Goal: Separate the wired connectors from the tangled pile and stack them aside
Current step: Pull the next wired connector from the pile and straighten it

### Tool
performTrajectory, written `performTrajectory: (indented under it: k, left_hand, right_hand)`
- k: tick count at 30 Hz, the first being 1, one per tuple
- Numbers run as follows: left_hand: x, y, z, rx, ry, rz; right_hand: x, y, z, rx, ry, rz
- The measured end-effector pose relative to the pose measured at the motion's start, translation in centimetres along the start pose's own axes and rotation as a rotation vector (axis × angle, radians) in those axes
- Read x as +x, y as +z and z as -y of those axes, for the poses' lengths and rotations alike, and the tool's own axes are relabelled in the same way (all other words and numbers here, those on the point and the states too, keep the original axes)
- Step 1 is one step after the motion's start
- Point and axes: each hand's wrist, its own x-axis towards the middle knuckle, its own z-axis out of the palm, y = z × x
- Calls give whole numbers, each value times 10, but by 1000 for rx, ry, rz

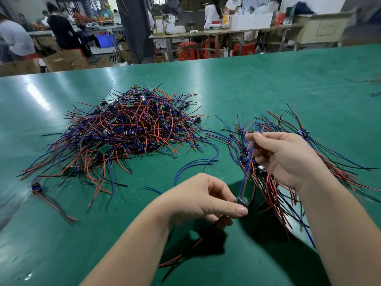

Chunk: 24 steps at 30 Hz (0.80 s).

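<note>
With the left hand (206, 199) pinching one wired connector (241, 201) and the right hand (288, 157) pinching its blue wire (247, 172) taut, a tug could snag the sorted stack (268, 188) just behind.

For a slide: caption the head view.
Left hand pinches a connector, right hand its blue wire; tangled pile left, stack right.

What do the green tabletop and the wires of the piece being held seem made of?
Tabletop: smooth green mat, probably rubber or vinyl, semi-gloss; it shows soft light glare. The wires of the wired connector between left hand and right hand: flexible plastic insulation, blue and brownish, bending freely; cores unseen.
</note>
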Motion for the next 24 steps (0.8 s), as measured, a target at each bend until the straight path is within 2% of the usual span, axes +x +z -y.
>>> performTrajectory:
  k: [7, 11, 14, 16, 18, 19, 21, 24]
  left_hand:
    - [-6, -2, -2, 136, -28, 190]
    - [-9, -2, -3, 38, 128, 266]
    - [-5, -4, -7, -318, 301, 78]
    - [0, -9, -9, -567, 424, -72]
    - [3, -13, -10, -684, 502, -242]
    - [4, -14, -11, -688, 519, -339]
    - [9, -14, -7, -595, 540, -534]
    - [15, -7, -2, -304, 614, -718]
  right_hand:
    - [2, 3, 1, 113, -80, -115]
    - [4, 4, 1, 218, 15, -90]
    - [4, 6, -4, 126, 60, -21]
    - [1, 8, -10, -24, 43, 93]
    - [-4, 12, -16, -190, 34, 260]
    - [-8, 16, -18, -211, 51, 335]
    - [-11, 24, -23, -107, 84, 413]
    - [-11, 33, -27, 116, 66, 394]
